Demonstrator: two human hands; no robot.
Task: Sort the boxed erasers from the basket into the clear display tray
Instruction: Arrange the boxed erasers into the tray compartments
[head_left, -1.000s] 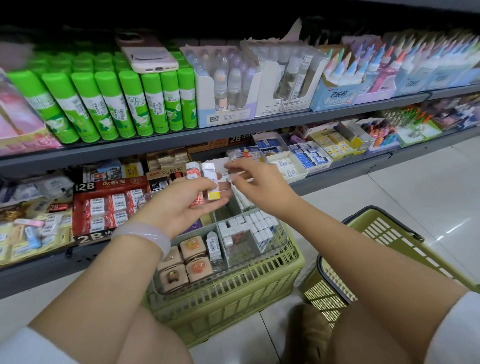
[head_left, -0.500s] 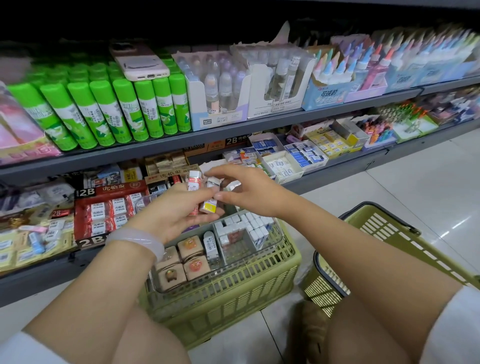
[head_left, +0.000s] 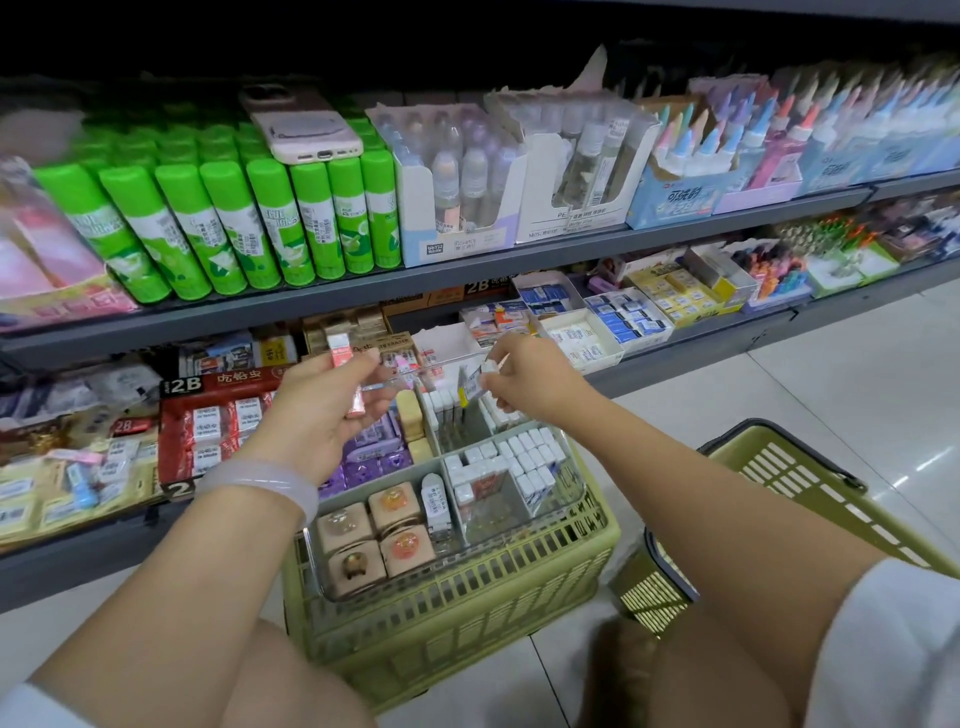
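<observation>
A clear display tray (head_left: 569, 512) with several compartments rests on top of a green basket (head_left: 467, 618). White boxed erasers (head_left: 530, 457) fill its right compartments; tan boxes with orange and gold tops (head_left: 376, 535) sit front left. My left hand (head_left: 322, 410) is above the tray's far left side, holding a pink boxed eraser (head_left: 345, 371) upright. My right hand (head_left: 524, 379) hovers over the far middle compartment, pinching a white boxed eraser (head_left: 475, 384) that points down into it.
A second green basket (head_left: 810, 499) stands on the tiled floor at right. Shelves behind hold green glue sticks (head_left: 234, 228), a phone (head_left: 301, 124) lying on them, a red 2B eraser box (head_left: 218, 421), and blue and yellow eraser boxes (head_left: 639, 317).
My hands have moved apart. The right hand took a white boxed eraser from the left hand and carried it right and down over the tray. The left hand keeps the pink one.
</observation>
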